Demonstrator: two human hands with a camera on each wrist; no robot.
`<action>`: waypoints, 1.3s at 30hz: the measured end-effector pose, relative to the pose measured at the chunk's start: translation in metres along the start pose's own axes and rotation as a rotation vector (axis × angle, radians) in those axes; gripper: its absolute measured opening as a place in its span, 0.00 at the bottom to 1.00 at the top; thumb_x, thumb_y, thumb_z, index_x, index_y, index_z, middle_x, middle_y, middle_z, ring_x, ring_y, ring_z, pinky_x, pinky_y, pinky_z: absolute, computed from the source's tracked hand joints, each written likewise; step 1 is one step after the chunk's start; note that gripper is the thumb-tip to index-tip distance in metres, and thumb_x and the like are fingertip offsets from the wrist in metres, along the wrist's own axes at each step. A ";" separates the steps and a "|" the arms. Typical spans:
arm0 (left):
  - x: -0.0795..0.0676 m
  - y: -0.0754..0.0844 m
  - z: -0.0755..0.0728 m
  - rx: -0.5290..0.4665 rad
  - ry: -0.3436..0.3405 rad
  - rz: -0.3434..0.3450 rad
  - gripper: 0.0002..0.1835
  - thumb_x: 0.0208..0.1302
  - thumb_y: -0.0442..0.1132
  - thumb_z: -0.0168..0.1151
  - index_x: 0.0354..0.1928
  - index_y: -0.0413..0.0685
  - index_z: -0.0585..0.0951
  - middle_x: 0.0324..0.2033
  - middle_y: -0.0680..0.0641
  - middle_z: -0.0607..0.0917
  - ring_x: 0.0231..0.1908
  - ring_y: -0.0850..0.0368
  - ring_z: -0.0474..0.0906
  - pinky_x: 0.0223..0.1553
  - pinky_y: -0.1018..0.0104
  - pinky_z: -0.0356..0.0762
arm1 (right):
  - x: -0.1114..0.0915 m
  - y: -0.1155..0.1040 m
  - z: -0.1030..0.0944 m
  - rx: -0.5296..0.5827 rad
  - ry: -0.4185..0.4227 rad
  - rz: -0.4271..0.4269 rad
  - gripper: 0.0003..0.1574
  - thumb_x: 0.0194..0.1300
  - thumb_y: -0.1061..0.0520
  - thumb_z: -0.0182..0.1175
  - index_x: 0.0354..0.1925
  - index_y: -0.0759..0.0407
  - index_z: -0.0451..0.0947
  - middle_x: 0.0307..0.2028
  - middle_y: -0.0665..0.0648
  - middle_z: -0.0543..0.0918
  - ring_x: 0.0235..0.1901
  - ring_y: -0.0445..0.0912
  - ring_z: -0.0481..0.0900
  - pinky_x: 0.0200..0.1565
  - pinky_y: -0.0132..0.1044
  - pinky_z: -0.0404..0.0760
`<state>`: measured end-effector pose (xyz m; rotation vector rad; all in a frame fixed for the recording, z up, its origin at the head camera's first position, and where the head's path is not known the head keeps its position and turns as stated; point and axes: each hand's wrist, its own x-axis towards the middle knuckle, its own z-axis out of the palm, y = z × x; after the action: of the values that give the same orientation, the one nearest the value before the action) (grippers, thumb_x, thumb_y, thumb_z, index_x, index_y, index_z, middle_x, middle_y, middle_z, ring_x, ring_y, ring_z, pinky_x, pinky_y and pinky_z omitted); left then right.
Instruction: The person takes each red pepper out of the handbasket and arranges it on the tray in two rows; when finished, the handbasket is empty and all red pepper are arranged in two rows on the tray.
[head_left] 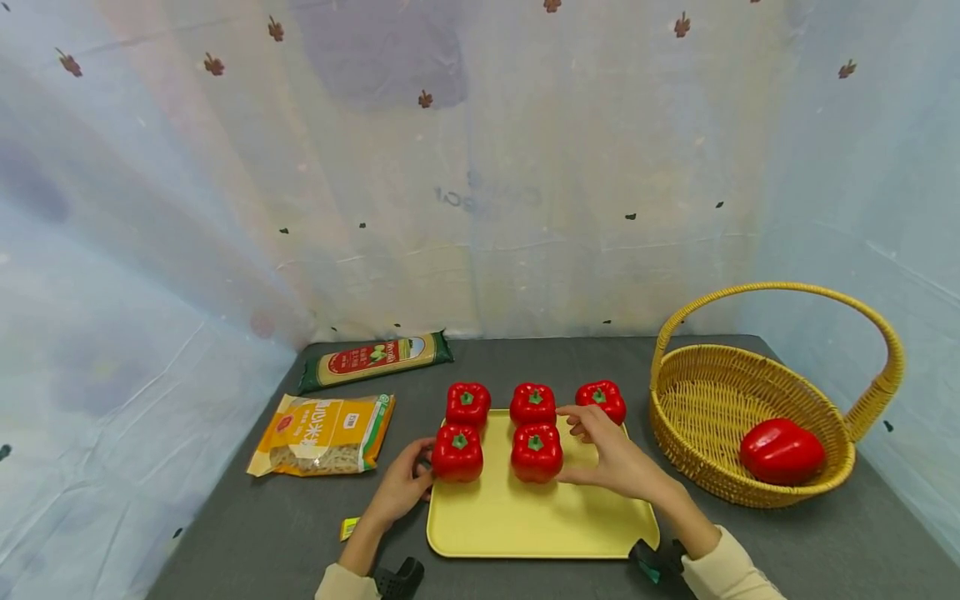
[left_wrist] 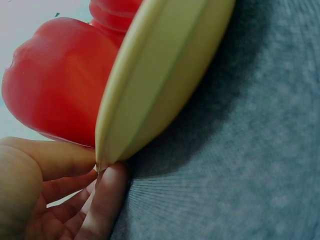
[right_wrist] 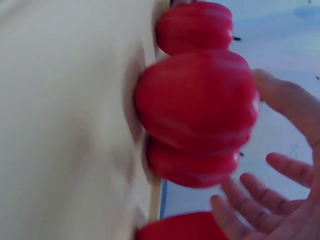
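Note:
Two red bell peppers, the front left one (head_left: 457, 454) and the front right one (head_left: 537, 454), sit stem up on a yellow tray (head_left: 543, 533). Behind them at the tray's far edge are a back left pepper (head_left: 468, 403), a back middle pepper (head_left: 532, 402) and a back right pepper (head_left: 602, 400). My left hand (head_left: 405, 483) pinches the tray's left rim, thumb above and fingers beneath in the left wrist view, beside the front left pepper. With fingers spread, my right hand (head_left: 611, 450) hovers over the tray, its thumb tip right at the front right pepper (right_wrist: 197, 100).
At the right stands a yellow wicker basket (head_left: 675, 433) with a tall handle and a red pepper (head_left: 782, 451) lying inside. An orange bag (head_left: 326, 435) and a green pasta packet (head_left: 378, 360) lie at the left. A small yellow packet (head_left: 348, 527) is by the left wrist.

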<state>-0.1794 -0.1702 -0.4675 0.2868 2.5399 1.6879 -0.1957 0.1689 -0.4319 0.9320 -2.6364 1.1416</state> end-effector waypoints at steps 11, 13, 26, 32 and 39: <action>0.008 -0.019 0.001 -0.003 0.022 -0.009 0.24 0.62 0.27 0.55 0.61 0.33 0.66 0.42 0.39 0.74 0.27 0.52 0.73 0.24 0.60 0.80 | -0.008 0.008 -0.044 -0.091 0.222 -0.186 0.33 0.46 0.59 0.73 0.52 0.57 0.74 0.45 0.54 0.77 0.41 0.47 0.76 0.42 0.32 0.78; 0.011 -0.028 0.001 -0.003 0.025 -0.015 0.24 0.62 0.28 0.56 0.61 0.35 0.66 0.43 0.40 0.74 0.27 0.53 0.73 0.24 0.63 0.79 | -0.010 0.009 -0.055 -0.116 0.231 -0.179 0.33 0.45 0.60 0.74 0.51 0.55 0.74 0.45 0.53 0.77 0.42 0.46 0.76 0.43 0.30 0.78; 0.015 -0.036 0.000 -0.010 0.013 -0.010 0.25 0.62 0.29 0.57 0.61 0.37 0.66 0.43 0.39 0.74 0.27 0.54 0.74 0.24 0.65 0.79 | -0.034 0.025 -0.129 -0.184 0.056 0.024 0.25 0.55 0.53 0.68 0.51 0.49 0.74 0.46 0.46 0.77 0.45 0.38 0.75 0.45 0.31 0.77; 0.016 -0.037 0.001 -0.015 0.014 -0.005 0.25 0.62 0.29 0.57 0.61 0.38 0.67 0.43 0.40 0.74 0.27 0.54 0.73 0.24 0.64 0.79 | -0.040 0.040 -0.156 -0.187 -0.017 0.141 0.22 0.58 0.51 0.65 0.51 0.51 0.74 0.46 0.48 0.78 0.45 0.38 0.76 0.44 0.31 0.77; 0.012 -0.034 0.003 -0.002 0.026 -0.009 0.25 0.63 0.29 0.56 0.62 0.37 0.66 0.43 0.41 0.74 0.27 0.55 0.73 0.24 0.64 0.79 | -0.049 0.065 -0.177 -0.144 -0.143 0.262 0.25 0.63 0.50 0.60 0.54 0.61 0.71 0.50 0.58 0.76 0.45 0.39 0.76 0.41 0.34 0.78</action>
<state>-0.1946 -0.1775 -0.4998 0.2543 2.5531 1.7019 -0.2166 0.3504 -0.3633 0.6809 -2.9807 0.9472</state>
